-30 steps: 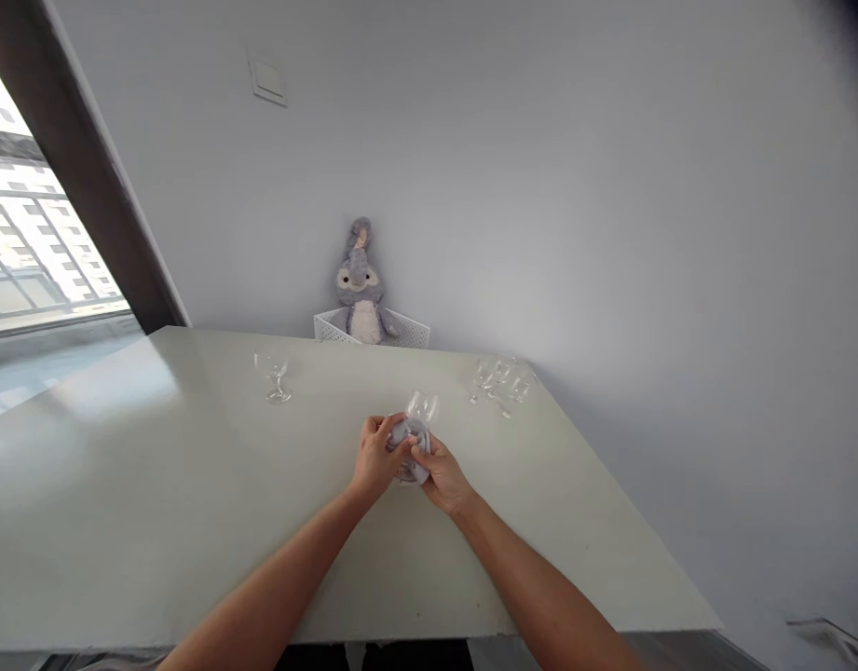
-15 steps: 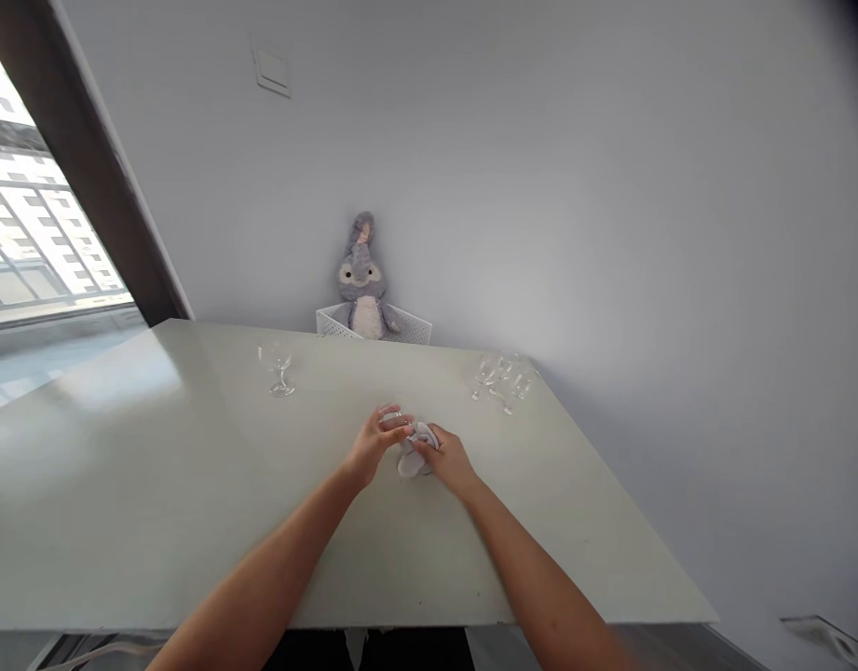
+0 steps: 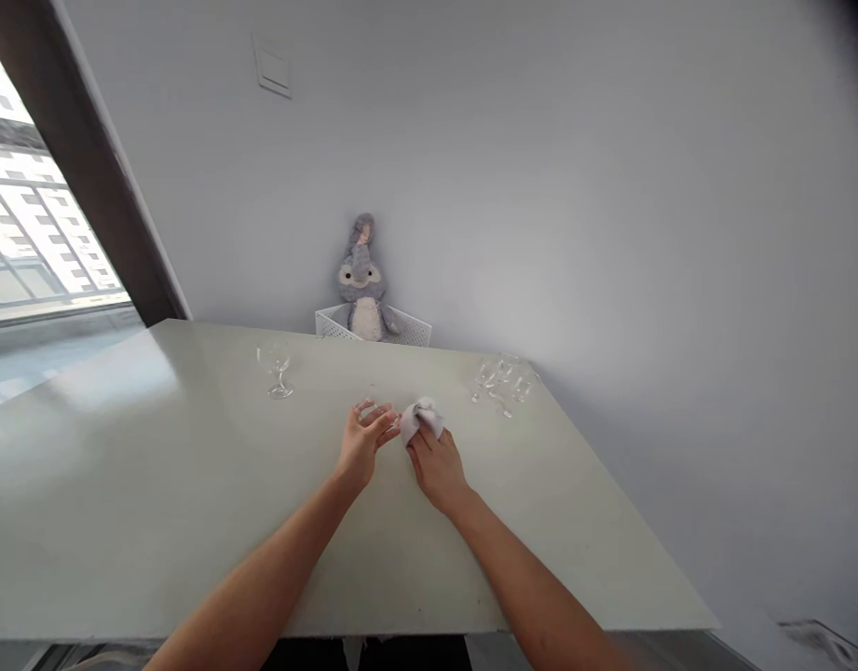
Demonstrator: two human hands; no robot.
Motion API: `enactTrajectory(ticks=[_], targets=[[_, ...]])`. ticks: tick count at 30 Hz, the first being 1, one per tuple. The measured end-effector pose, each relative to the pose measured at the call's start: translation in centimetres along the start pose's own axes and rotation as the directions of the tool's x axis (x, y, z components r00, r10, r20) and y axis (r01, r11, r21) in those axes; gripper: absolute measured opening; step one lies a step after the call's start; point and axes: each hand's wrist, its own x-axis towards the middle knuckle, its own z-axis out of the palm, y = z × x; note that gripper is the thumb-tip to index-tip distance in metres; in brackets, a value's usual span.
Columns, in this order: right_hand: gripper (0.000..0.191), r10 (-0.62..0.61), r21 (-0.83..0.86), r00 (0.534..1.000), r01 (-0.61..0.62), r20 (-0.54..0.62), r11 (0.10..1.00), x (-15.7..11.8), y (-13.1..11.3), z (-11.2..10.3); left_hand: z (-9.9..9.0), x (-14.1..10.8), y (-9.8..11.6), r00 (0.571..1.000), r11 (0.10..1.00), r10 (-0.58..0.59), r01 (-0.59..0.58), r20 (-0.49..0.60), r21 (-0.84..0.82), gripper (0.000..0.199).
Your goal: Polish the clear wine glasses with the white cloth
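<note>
My left hand (image 3: 364,438) is closed around a clear stemmed glass (image 3: 368,407), which lies tilted over the middle of the table; the fingers cover most of it. Bunched in my right hand (image 3: 435,466) is a white cloth (image 3: 421,417), held just right of the left fingertips at the foot end of the glass. How far the cloth wraps the glass is hidden. Another stemmed glass (image 3: 279,368) stands upright farther back on the left. A cluster of several small stemmed glasses (image 3: 502,377) stands at the back right.
The pale table (image 3: 156,522) reaches back to a grey-white wall. Behind its far edge, a grey plush toy (image 3: 362,280) sits in a white perforated basket (image 3: 418,329). A window (image 3: 37,224) is at the left.
My left hand has shifted slightly left with the glass. My right hand has turned, its back now facing up, and the cloth has moved up onto the fingertips.
</note>
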Motion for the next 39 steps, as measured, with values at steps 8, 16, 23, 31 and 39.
enactTrajectory(ticks=[8,16,23,31,39], targets=[[0.031,0.494,0.614,0.863,-0.446,0.104,0.651,0.7,2.4,-0.2,1.7,-2.3,-0.1,0.956,0.98,0.152,-0.179,0.251,0.089,0.06],[0.028,0.283,0.655,0.918,-0.398,0.279,0.642,-0.2,0.7,0.9,1.0,-1.5,0.2,0.893,0.866,0.433,-0.449,0.121,0.219,0.053],[0.03,0.063,0.274,0.994,-0.085,0.087,0.958,-0.5,-0.9,-0.6,0.4,-1.0,-0.3,0.778,0.693,0.613,-0.614,0.14,0.377,0.055],[0.021,0.146,-0.053,0.986,-0.151,-0.085,0.987,-0.4,2.0,0.5,1.5,-3.2,-3.4,0.795,0.718,0.453,-0.593,0.403,0.365,0.054],[0.027,0.475,0.076,0.846,-0.472,-0.24,0.878,0.7,6.3,-0.9,1.1,-2.1,-4.6,0.893,0.723,0.151,-0.392,0.424,0.568,0.05]])
